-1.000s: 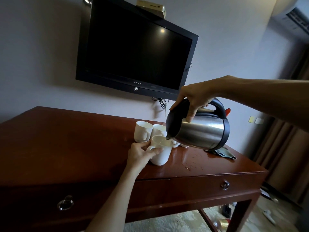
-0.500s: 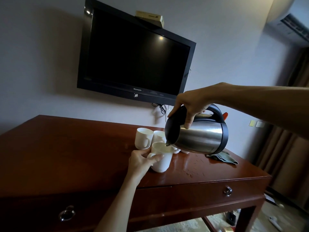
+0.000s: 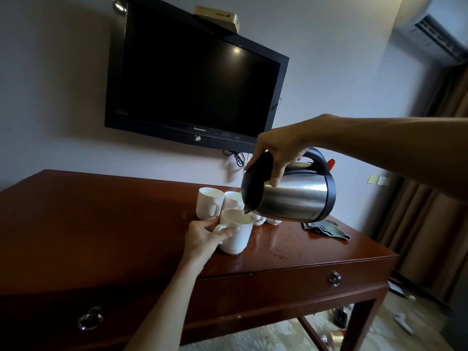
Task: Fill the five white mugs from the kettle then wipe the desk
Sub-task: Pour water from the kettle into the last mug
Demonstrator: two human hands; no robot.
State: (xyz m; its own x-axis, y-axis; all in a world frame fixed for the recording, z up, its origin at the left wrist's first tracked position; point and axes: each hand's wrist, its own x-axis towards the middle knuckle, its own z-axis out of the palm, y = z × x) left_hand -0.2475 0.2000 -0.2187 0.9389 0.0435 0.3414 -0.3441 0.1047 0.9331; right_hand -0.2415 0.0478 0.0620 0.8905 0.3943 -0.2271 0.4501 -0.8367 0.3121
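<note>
At the far left, low on the front of the dark red wooden desk [image 3: 88, 224], there is a drawer with a metal ring pull [image 3: 90, 320]. On the wall above hangs a black television [image 3: 195, 79] with a small flat box [image 3: 217, 17] lying on its top edge.

The left hand [image 3: 202, 240] comes up from below and grips the nearest white mug [image 3: 236, 231] by its handle side; the fingers are curled around the handle and the thumb presses on the mug wall. This mug stands on the desk near the front edge and a pale liquid is visible inside it. Just behind it stands a second white mug [image 3: 209, 206], and beside that one a third mug [image 3: 231, 200]. The bottoms of further mugs [image 3: 266, 220] show under the kettle, but I cannot count them well.

The right hand [image 3: 281, 150] holds the steel kettle [image 3: 291, 196] by its black handle, fingers wrapped around it, thumb down on the steel body. The kettle is tilted strongly, with its spout just over the rim of the nearest mug.

To the right, a dark green cloth [image 3: 326, 230] lies crumpled on the desk, and small drops of water [image 3: 281, 252] lie on the surface between the cloth and the mug. A second drawer pull [image 3: 334, 277] is below. An air conditioner [image 3: 435, 29] is high on the wall, and brown curtains [image 3: 445, 224] hang at the right edge.
</note>
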